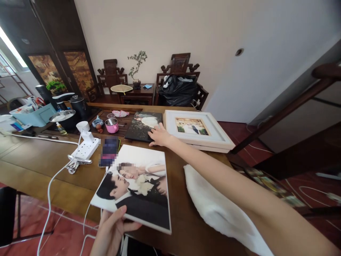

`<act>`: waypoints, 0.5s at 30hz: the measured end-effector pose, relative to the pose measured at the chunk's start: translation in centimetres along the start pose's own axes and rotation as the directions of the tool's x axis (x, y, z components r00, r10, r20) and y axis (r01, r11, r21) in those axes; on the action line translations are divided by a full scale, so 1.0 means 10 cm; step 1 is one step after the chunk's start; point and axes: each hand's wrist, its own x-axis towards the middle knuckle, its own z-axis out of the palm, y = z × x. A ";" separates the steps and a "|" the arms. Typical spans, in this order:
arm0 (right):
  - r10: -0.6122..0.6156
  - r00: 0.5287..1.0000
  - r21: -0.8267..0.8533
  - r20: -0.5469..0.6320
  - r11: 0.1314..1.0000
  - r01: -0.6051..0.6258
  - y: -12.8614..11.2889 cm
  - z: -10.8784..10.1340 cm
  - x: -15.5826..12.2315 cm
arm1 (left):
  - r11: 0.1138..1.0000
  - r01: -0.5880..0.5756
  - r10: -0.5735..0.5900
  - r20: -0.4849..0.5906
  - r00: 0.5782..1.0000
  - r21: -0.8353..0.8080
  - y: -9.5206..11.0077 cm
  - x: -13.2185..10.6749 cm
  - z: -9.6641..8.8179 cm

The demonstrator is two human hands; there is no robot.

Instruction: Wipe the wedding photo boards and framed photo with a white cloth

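Observation:
My left hand [114, 224] grips the lower edge of a white-bordered photo panel [145, 204], thumb on its face and fingers beneath. The panel shows a couple with white flowers and tilts over the table's near edge. Farther off, my right hand [158, 136] stretches out with fingers spread at the right side of a dark photo panel [137, 128]. Whether its fingertips press on that panel, I cannot tell. Just right of this hand lies a white-framed photo [193, 126], stacked on another frame. A white cloth [210, 209] lies under my right forearm.
On the wooden table [34, 156] are a phone [109, 152], a white power strip [85, 147] with trailing cables, a pink cup [111, 125] and a black kettle [78, 106]. A blue storage box [37, 115] stands at left. Behind, a chair holds a black bag [177, 90].

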 end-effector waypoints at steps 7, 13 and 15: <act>-0.090 0.996 -0.092 0.025 0.991 0.092 0.02 0.00 0.05 | 0.999 0.039 -0.038 0.054 0.998 -0.014 0.09 0.14 0.07; -0.134 0.988 -0.156 -0.075 0.980 0.121 0.16 -0.15 0.07 | 1.000 0.009 -0.007 0.142 0.990 -0.007 0.27 0.21 0.24; -0.132 0.983 -0.146 -0.127 0.983 0.113 0.27 -0.22 0.08 | 0.999 0.001 0.006 0.179 0.984 -0.039 0.33 0.28 0.27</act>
